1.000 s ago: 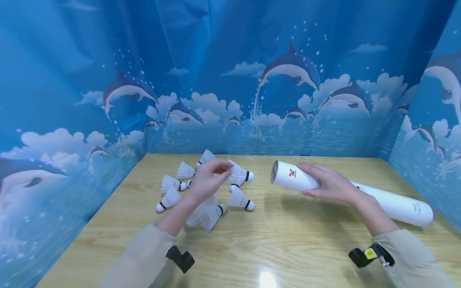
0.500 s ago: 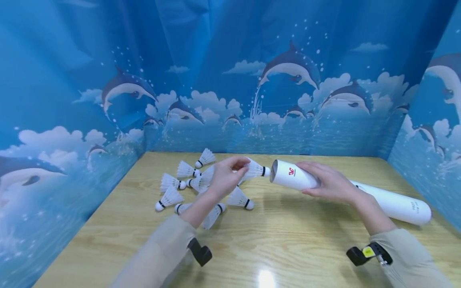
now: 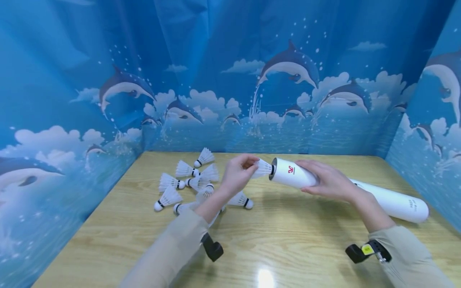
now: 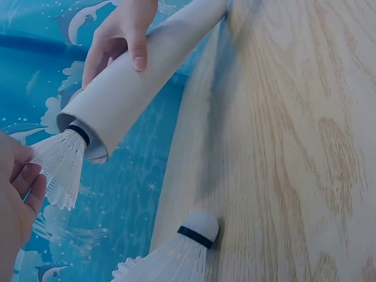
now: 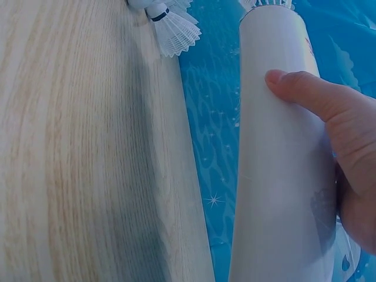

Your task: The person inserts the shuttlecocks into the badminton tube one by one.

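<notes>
Shuttlecock at the tube mouth

Left hand [image 3: 235,176] pinches the shuttlecock [image 3: 262,168] by its feather skirt, cork just inside the tube [image 3: 293,176]. Right hand [image 3: 329,182] grips that tube above the table [image 3: 288,240]. Feathers look light and crushable; the stiff, smooth tube suits a firm wrap.

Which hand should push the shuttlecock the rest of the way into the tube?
Left. The left hand already pinches the shuttlecock by its feathers, cork end at the tube mouth. The right hand grips the tube and is probably best left steadying it.
</notes>
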### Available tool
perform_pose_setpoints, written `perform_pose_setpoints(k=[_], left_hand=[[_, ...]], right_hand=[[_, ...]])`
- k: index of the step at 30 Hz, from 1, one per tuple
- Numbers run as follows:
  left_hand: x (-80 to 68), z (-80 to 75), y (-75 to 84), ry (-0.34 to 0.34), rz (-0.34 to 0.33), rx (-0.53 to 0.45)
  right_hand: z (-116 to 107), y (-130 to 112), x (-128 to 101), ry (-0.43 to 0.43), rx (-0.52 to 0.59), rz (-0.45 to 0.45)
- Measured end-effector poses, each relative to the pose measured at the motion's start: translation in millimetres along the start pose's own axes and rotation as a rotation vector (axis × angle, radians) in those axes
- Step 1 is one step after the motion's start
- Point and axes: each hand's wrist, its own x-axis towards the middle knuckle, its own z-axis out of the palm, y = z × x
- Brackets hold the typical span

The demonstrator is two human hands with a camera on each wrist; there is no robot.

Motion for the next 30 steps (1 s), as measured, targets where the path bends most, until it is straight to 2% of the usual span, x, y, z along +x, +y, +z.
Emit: perform_pose_setpoints(k=[6,10,16,22,30], left_hand=[[1.3,8.5,1.9,0.001,-0.070,-0.061],[2.2,14.4,1.0,-0.004,-0.123,-0.060],[2.7,22.0,1.8,-0.014,-0.133,-0.051],[3.7,29.0,2.2,-0.013,-0.157,-0.119],[3.6,35.9,3.1,-0.016,-0.256,-0.196]], right_hand=[[0,0,0,0.000,0.004,0.001],[0,-2,0,-0.006,0.012,0.009],[0,-4,1,-0.009,0.027,0.008],[2,-4,2,-0.010,0.035,-0.002],[4,-2,3,-0.012,0.044,-0.015]])
